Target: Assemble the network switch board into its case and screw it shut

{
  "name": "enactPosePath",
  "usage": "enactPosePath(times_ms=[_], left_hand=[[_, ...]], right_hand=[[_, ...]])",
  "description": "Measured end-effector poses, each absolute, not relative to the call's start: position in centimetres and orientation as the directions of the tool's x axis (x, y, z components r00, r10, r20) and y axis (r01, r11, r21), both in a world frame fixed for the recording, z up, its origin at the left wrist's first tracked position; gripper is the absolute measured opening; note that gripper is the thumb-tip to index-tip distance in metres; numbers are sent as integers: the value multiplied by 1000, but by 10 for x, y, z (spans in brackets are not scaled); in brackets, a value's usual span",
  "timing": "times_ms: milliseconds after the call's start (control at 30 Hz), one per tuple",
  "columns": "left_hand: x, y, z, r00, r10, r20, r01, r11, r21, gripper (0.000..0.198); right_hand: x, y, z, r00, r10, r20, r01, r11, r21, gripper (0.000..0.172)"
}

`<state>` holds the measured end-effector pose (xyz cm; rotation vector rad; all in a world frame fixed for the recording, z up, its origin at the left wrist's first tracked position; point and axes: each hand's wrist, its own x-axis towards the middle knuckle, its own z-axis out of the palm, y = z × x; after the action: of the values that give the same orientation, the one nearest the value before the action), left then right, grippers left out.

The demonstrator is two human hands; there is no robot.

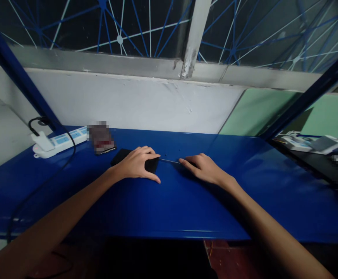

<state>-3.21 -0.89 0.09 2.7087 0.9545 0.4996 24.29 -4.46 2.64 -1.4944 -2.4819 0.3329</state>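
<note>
Dim, cool light covers the bench (163, 209), its source hard to tell; the wall (145, 100) behind the bench is palest, the window panes (145, 27) above it nearly black; a faint glare skims the bench's front edge, and the right hand (205, 168) drops a soft shadow onto its top; wide-angle stretching bends the outer ends; pixel blocks hide a dark item (101, 137) at the bench's back left corner.

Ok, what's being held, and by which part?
The right hand holds a thin rod by its right end. The left hand lies over a black slab; whether it grips is unclear.
</note>
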Motion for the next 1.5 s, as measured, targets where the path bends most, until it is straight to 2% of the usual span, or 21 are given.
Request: enactPosePath(times_ms=[300,467,600,767,900,1033,1100,1200,1333,1500], left_hand=[[-31,-11,4,718,655,236,594,-753,284,89],[-30,-12,4,711,659,247,604,-752,265,89],[-28,-14,4,714,653,252,603,-757,252,90],[-25,-16,1,710,640,293,600,-768,223,90],[-22,-18,-1,695,624,357,592,-779,208,87],[-20,-21,-3,717,575,395,549,-814,189,83],[-20,-22,-4,722,561,405,539,-823,180,82],[-19,-23,-5,720,558,413,537,-825,178,83],[-19,-23,-6,717,558,418,530,-826,192,86],[-18,-24,-4,715,555,425,533,-826,182,84]], right_hand=[[246,-42,27,-476,877,63,830,472,-298,38],[248,-40,25,-487,868,97,810,491,-321,35],[250,-39,19,-468,874,131,824,485,-293,33],[247,-39,18,-463,876,139,827,483,-288,38],[247,-40,23,-492,870,10,784,448,-430,49],[249,-39,26,-508,848,-153,702,304,-644,50],[250,-38,25,-520,833,-192,674,262,-690,49],[252,-37,24,-518,847,-123,690,328,-645,48],[254,-38,24,-483,875,24,767,436,-470,45],[253,-40,23,-453,885,109,823,462,-330,40]])
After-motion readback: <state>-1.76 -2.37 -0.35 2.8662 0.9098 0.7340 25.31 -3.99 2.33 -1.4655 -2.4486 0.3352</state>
